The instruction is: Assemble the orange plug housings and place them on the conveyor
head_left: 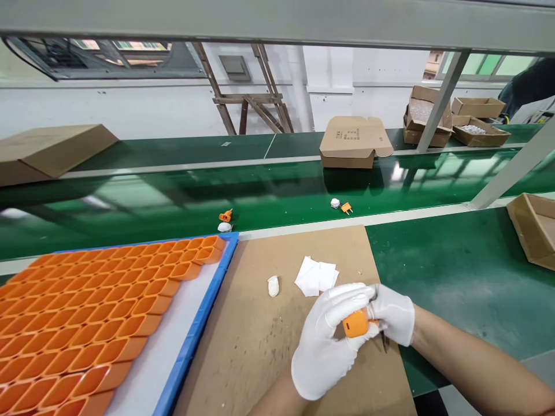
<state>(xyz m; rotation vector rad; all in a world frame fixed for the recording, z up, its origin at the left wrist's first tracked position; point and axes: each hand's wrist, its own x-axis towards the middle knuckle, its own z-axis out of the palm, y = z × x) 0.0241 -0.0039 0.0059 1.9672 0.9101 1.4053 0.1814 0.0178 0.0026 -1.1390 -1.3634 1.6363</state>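
Observation:
My left hand (332, 335), in a white glove, is closed around an orange plastic piece (355, 323) with a small slot in its face. From the right, my gloved right hand (390, 312) meets the same piece, its fingers pressed against the far end; a bit of orange shows between them. A thin dark tool tip (384, 342) sticks out below the right hand. Beyond the hands, white paper pieces (316, 276) and a small white wrapped bundle (273, 286) lie on the cardboard sheet (251, 341).
At left, a blue-edged tray (203, 323) holds rows of orange housings (87, 312). Orange plug parts (225, 215) (346, 208) and white bundles lie on the green belt (277, 196). An open carton (355, 138) stands behind; another box (533, 228) is at right.

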